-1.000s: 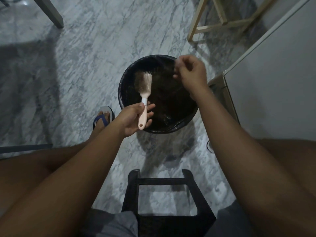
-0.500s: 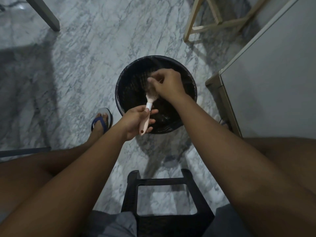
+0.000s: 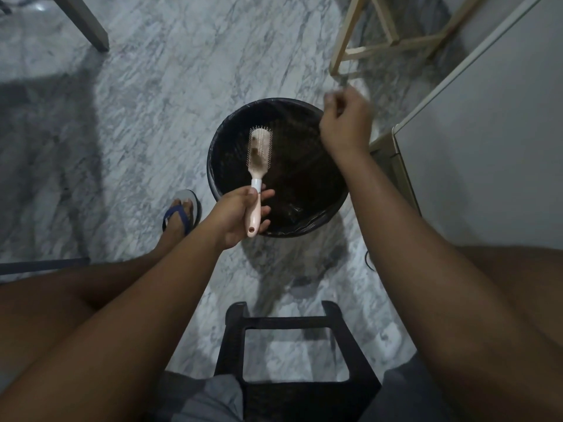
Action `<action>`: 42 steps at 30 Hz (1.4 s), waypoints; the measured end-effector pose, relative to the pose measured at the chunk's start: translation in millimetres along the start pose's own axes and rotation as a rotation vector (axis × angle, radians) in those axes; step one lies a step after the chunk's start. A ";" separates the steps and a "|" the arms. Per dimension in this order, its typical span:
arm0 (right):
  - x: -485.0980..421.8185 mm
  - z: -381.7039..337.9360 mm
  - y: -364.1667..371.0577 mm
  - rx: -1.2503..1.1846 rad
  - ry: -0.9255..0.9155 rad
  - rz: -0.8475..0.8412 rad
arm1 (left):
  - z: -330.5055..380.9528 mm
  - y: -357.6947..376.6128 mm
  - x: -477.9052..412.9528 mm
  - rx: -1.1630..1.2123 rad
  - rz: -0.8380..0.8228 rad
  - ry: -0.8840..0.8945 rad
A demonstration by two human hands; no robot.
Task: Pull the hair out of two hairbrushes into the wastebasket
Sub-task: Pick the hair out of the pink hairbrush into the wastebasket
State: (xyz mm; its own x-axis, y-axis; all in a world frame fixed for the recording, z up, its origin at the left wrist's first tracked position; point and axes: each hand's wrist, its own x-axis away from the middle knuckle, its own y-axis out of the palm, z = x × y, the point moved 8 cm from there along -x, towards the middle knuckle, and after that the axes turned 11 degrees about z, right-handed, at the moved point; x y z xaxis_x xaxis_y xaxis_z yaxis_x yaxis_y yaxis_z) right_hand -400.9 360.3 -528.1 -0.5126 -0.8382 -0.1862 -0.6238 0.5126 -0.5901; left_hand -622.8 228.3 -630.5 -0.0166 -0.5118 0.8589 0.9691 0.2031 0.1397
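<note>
A pale pink hairbrush with a white collar is held by its handle in my left hand, bristles up, over the black-lined round wastebasket. A small clump of hair still sits among the bristles near the neck. My right hand is raised above the basket's far right rim, its fingers pinched together on thin strands of hair that trail upward, blurred. Only one hairbrush is in view.
A black plastic stool stands between my knees, close to me. On the right is a white cabinet, with a wooden frame behind it. A table leg is at the far left. My sandalled foot rests left of the basket.
Half a second ago my right hand was down on the brush's bristles. It has since pulled up and to the right, past the basket's rim. The left hand holds the brush nearly still.
</note>
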 end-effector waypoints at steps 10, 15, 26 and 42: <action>74.1 -9.2 48.7 0.057 -0.159 -0.471 | 1.8 11.5 5.9 -0.030 -0.072 0.004; 71.3 -16.1 50.5 0.064 -0.207 -0.450 | 4.0 17.3 8.0 -0.021 -0.110 -0.002; 7.7 2.9 -21.9 -0.271 -0.001 0.286 | 3.7 5.4 2.7 0.052 -0.084 -0.004; 45.2 2.0 55.1 -0.068 0.021 -0.466 | 8.7 18.8 9.3 -0.178 -0.149 0.094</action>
State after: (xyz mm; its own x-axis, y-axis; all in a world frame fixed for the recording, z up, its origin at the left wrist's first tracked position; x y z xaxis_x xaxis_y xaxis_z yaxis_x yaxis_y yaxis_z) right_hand -457.2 350.3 -570.6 -0.1806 -0.9782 0.1029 -0.8270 0.0944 -0.5543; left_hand -606.8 234.7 -615.6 -0.1478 -0.6025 0.7843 0.9858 -0.0262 0.1657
